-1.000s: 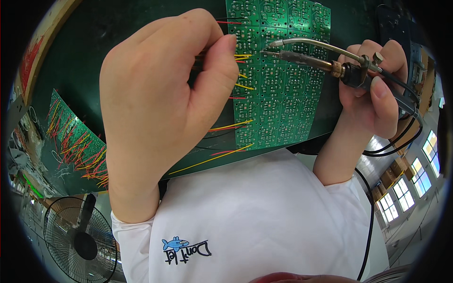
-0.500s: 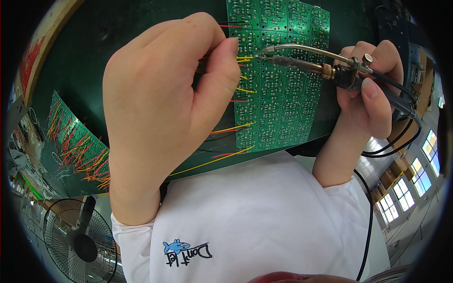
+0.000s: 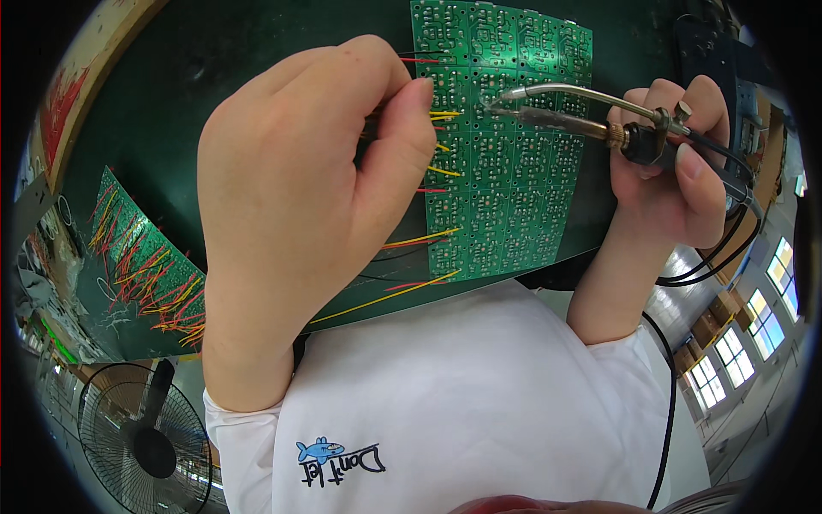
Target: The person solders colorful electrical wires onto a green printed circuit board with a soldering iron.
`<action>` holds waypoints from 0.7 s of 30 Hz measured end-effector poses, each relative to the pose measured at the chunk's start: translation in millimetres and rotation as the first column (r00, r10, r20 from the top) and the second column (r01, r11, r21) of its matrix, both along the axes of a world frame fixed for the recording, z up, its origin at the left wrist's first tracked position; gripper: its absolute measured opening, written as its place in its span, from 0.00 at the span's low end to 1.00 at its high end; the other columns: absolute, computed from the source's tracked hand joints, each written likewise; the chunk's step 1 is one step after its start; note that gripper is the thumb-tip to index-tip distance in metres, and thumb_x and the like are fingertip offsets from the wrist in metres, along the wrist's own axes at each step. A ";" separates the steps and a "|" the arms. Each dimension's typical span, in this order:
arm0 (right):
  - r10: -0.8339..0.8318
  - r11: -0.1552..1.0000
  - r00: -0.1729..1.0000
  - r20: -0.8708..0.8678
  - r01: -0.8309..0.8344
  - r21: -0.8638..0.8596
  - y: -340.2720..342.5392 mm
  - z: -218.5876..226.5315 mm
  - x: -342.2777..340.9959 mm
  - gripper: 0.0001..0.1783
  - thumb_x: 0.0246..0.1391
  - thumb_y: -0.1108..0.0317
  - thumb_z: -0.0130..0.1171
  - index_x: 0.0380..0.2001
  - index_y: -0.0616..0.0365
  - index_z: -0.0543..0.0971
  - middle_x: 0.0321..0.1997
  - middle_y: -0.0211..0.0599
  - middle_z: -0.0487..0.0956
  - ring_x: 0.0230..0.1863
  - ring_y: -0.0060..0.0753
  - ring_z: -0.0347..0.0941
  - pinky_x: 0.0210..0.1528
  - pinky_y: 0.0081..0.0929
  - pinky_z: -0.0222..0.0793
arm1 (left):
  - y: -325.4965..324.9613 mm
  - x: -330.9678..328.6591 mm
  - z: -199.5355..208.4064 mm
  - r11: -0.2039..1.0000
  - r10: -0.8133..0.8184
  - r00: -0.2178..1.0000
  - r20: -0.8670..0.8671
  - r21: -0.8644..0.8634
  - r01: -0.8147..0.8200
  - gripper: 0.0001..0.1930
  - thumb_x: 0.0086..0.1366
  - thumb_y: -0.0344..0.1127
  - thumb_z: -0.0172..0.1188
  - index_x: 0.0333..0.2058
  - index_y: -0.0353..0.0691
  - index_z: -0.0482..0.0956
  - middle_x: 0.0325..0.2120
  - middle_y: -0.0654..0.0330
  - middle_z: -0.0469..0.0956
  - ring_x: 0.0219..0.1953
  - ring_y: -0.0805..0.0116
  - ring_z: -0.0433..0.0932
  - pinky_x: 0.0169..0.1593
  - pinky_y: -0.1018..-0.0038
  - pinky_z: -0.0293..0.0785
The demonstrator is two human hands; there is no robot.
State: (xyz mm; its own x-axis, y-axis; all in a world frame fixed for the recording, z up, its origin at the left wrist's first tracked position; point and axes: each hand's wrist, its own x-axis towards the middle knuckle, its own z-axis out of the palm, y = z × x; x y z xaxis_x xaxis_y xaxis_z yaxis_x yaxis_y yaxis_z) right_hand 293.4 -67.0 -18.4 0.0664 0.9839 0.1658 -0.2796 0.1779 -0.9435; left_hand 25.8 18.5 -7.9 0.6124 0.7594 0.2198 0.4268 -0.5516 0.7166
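Observation:
A green circuit board panel (image 3: 492,188) lies in front of me, crowded with small solder joints. My left hand (image 3: 300,171) is closed at its left edge, thumb pressed against the curled fingers. Yellow wires (image 3: 445,115) pass from behind that thumb onto the board; the pinch itself is largely hidden. In my right hand (image 3: 672,158) is a soldering iron (image 3: 565,122) with a curved metal solder feed tube (image 3: 591,92) clamped to it. Its tip is over the panel's second column, apart from the yellow wire ends. More red and yellow wires (image 3: 424,239) stick out along the panel's left edge.
A second board (image 3: 150,236) with many red and yellow wires lies at the left on the dark green tabletop (image 3: 171,103). Below it stands a black fan (image 3: 154,450). Black cables (image 3: 711,278) hang from the iron at the right.
The soldering iron's tip has drawn away to the right from the yellow wire ends. My left hand and the panel's upper part have shifted slightly toward me.

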 end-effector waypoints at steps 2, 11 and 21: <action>0.008 1.000 1.000 0.007 -0.008 0.009 0.5 -0.3 -0.2 0.11 0.49 0.70 0.53 0.32 0.56 0.63 0.24 0.35 0.66 0.26 0.22 0.59 0.29 0.22 0.57 | 0.8 0.2 0.7 1.000 -0.007 1.000 -0.013 0.012 0.007 0.08 0.66 0.27 0.61 0.27 0.34 0.75 0.17 0.63 0.67 0.19 0.77 0.63 0.23 0.79 0.57; 0.013 1.000 0.994 0.110 -0.014 0.002 -1.1 0.7 -7.4 0.11 0.49 0.69 0.55 0.30 0.57 0.64 0.24 0.35 0.66 0.25 0.21 0.59 0.29 0.20 0.57 | -1.0 1.6 1.7 1.000 -0.006 1.000 -0.019 0.000 0.006 0.08 0.66 0.27 0.61 0.27 0.34 0.76 0.17 0.64 0.67 0.19 0.77 0.63 0.23 0.79 0.57; -0.021 1.000 0.993 0.118 0.020 0.006 -1.1 -0.1 -11.1 0.11 0.48 0.70 0.56 0.30 0.58 0.64 0.24 0.35 0.67 0.25 0.20 0.58 0.28 0.19 0.55 | -1.8 3.1 -0.3 0.998 -0.051 0.998 0.042 -0.021 0.052 0.06 0.59 0.26 0.67 0.28 0.33 0.77 0.20 0.63 0.73 0.21 0.78 0.68 0.25 0.82 0.62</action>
